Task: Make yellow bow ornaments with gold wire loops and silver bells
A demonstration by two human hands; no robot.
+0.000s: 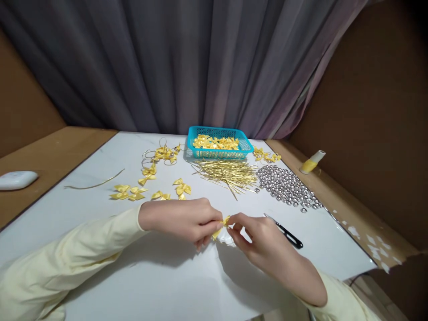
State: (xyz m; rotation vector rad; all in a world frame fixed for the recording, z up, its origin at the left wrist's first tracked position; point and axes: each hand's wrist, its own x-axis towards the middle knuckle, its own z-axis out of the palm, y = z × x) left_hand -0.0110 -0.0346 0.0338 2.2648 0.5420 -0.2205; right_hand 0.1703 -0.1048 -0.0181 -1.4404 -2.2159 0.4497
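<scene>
Between my two hands, above the white tabletop, is a small yellow ribbon bow (pixel 217 232). My left hand (pixel 187 221) pinches it from the left, fingers closed. From the right, my right hand (pixel 259 234) grips the bow's other side between thumb and fingertips. Below the fingers lies something clear and shiny, like plastic film (pixel 226 239), whose kind I cannot make out. Just beyond my left hand several loose yellow bows (pixel 182 187) lie on the table. A snips-like tool with a black handle (pixel 290 237) lies to the right of my right hand.
A blue basket (pixel 219 154) of yellow bows stands at the back. Before it lie gold twist ties (pixel 227 174) and a heap of silver bell-like pieces (pixel 287 187). Bows with looped ties (pixel 165 154) lie left; a yellow spool (pixel 312 162) stands right, a white device (pixel 18 179) far left.
</scene>
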